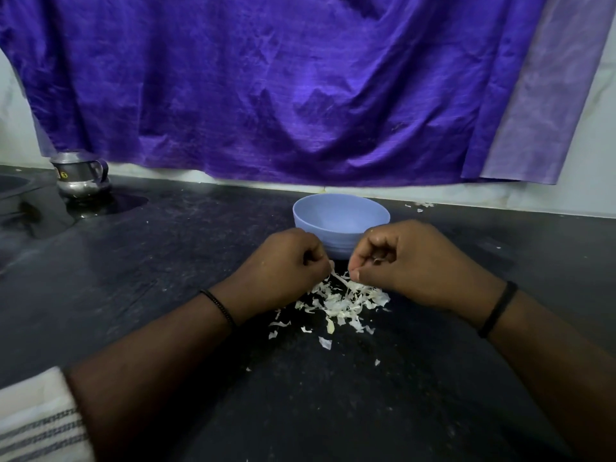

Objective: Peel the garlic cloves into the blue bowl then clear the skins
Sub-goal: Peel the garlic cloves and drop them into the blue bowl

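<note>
Both hands are curled just in front of the blue bowl (341,217): the left hand (286,265) and the right hand (403,261) pinch a strip of garlic skin (340,278) between them. The heap of skins (343,301) lies on the dark surface (166,261) beneath.

Blue bowl (341,217) showing pale periwinkle; garlic skins (343,300) looking off-white on black speckled counter (166,278). Purple cloth (266,85) hanging behind, lighter lilac strip at right. Steel jug (80,175) shining silver. Black bands ringing both wrists. White towel (36,425) showing grey stripes.
</note>
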`<state>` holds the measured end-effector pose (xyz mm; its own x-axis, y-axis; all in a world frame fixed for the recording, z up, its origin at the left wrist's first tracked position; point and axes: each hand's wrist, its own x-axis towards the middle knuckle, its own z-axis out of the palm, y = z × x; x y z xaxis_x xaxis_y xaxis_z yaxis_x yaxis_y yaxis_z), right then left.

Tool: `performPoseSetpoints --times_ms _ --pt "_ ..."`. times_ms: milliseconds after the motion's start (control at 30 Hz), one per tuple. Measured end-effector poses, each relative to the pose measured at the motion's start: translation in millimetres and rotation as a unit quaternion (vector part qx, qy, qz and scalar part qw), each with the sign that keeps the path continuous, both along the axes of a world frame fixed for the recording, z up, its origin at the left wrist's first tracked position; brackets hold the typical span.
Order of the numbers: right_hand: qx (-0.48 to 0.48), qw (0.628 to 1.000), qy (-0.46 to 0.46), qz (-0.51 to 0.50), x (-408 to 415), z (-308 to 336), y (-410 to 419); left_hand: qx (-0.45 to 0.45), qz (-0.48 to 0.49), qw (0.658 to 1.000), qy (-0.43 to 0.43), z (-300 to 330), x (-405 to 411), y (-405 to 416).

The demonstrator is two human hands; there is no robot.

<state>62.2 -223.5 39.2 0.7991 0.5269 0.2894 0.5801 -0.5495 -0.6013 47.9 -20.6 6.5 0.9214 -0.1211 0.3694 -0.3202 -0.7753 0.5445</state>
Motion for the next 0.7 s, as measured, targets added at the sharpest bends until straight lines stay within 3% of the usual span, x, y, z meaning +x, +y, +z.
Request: performPoseSetpoints --times_ms 233,433,500,700 --pt "-0.126 0.987 0.015 0.097 -13 -2 12 0.008 0.010 1.000 -0.014 -1 1 3" --pt "-0.208 0.968 -0.024 0.136 -15 -8 20 0.012 0.032 0.999 -0.041 -2 5 4" --pt "-0.183 0.974 -0.011 0.132 -14 -8 18 0.004 0.039 0.998 -0.049 -3 7 4" --pt "0.061 0.992 0.095 0.062 -7 5 6 -0.076 0.016 0.995 -0.059 -2 2 1"
